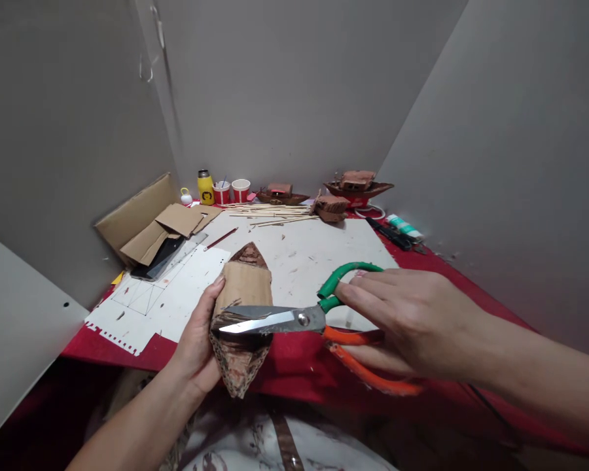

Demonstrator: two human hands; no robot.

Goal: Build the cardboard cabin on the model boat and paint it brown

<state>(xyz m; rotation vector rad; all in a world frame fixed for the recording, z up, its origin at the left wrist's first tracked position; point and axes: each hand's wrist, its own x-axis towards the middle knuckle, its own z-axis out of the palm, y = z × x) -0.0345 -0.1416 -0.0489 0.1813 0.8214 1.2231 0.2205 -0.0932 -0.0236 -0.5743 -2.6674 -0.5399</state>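
Observation:
My left hand (201, 340) is closed around the left side of a small cardboard model boat (248, 281), with its thumb along the edge. The boat has pointed ends and a tan curved cover over its middle. In my right hand (402, 320) is a pair of scissors (302, 318) with one green and one orange handle. Their blades point left, slightly parted, and lie across the near end of the tan cover. The underside of the boat is hidden.
Behind lie thin wooden sticks (269, 210) and finished model boats (358, 184). Folded cardboard pieces (142, 222), a pencil (220, 239) and a sheet with a line drawing (142, 294) are at left. Paper cups (240, 190) and a yellow bottle (205, 188) stand by the grey wall.

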